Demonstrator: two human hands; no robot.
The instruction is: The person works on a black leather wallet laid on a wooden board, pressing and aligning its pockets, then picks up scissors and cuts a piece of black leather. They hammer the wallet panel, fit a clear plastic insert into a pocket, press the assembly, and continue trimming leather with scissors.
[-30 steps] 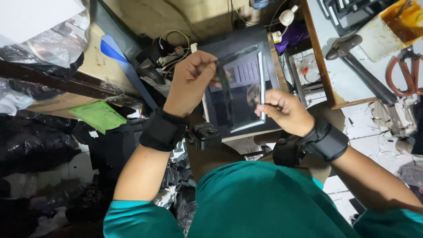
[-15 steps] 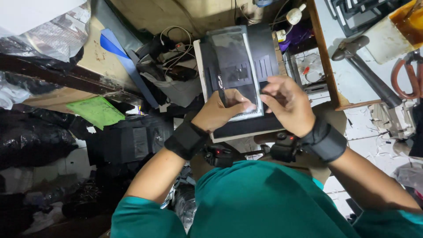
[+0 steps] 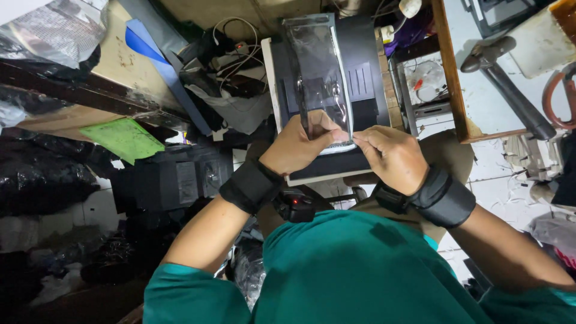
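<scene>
Clear plastic sleeve [image 3: 319,72] lies on the dark flat device [image 3: 360,90], long axis running straight away from both hands. Left hand [image 3: 300,144] and right hand [image 3: 390,157] each pinch its near edge; the left sits slightly farther forward.

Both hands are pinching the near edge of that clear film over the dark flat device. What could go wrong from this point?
1. The clear film is held only at its near edge by the left hand and right hand; its far end could sag or crease.
2. The dark device sits on a cluttered surface beside loose cables; dust or a snag seems possible.
3. Fingertips on the film may leave smudges.
</scene>
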